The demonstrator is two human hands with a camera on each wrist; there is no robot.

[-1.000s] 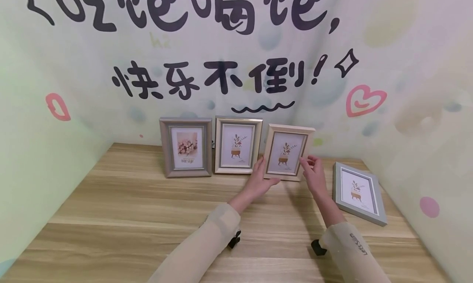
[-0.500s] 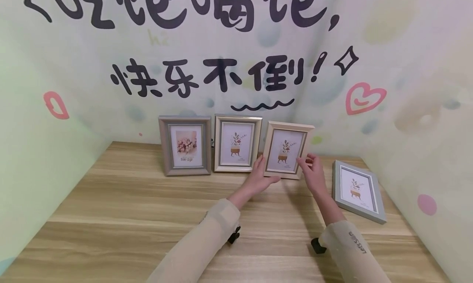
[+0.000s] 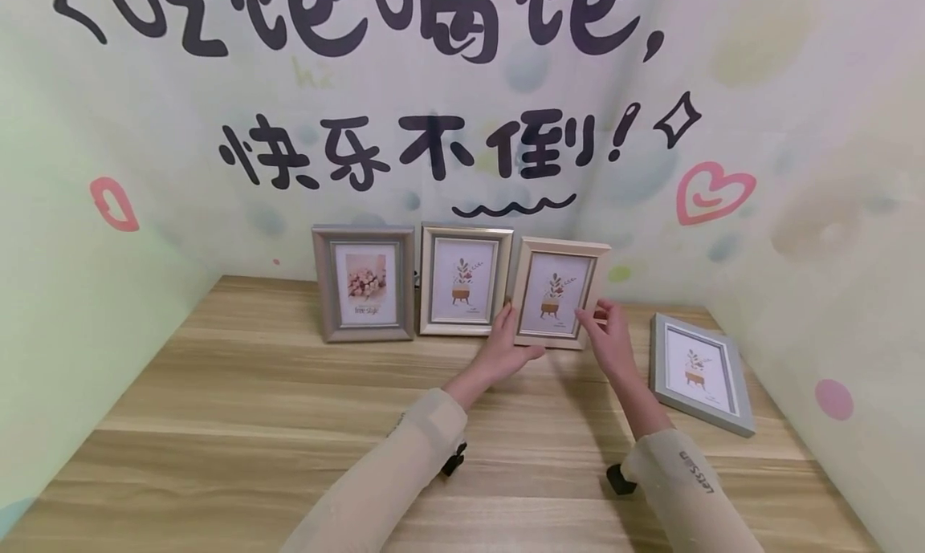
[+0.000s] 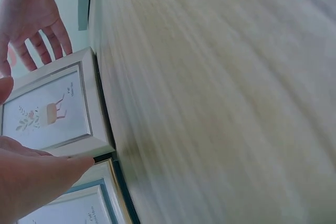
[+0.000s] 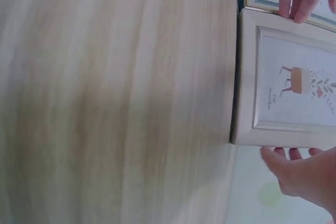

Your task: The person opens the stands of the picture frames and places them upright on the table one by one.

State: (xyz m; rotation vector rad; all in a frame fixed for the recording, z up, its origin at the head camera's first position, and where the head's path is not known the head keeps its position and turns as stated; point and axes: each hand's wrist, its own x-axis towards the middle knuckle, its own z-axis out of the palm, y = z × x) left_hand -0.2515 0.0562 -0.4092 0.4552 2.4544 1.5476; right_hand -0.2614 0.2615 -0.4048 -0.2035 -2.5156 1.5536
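A cream picture frame point(image 3: 552, 288) with a potted-plant print stands on the wooden table, leaning back towards the wall. My left hand point(image 3: 500, 352) is at its lower left corner, fingers straight along the side and thumb reaching across the bottom edge. On the opposite side, the thumb and fingertips of my right hand point(image 3: 611, 338) touch the right edge. The right wrist view shows those fingertips pressing the edge from outside. Immediately left, a gold-rimmed picture frame point(image 3: 462, 280) with a similar print stands close beside the cream one.
A grey-brown picture frame point(image 3: 364, 284) with a flower photo stands at the left end of the row. Near the table's right edge, a grey picture frame point(image 3: 701, 376) lies face up. A printed cloth wall point(image 3: 347, 208) rises behind the table point(image 3: 275, 424).
The cream picture frame has shifted slightly left, closer to the gold-rimmed one. My right hand has moved left with it, while my left hand has barely moved.
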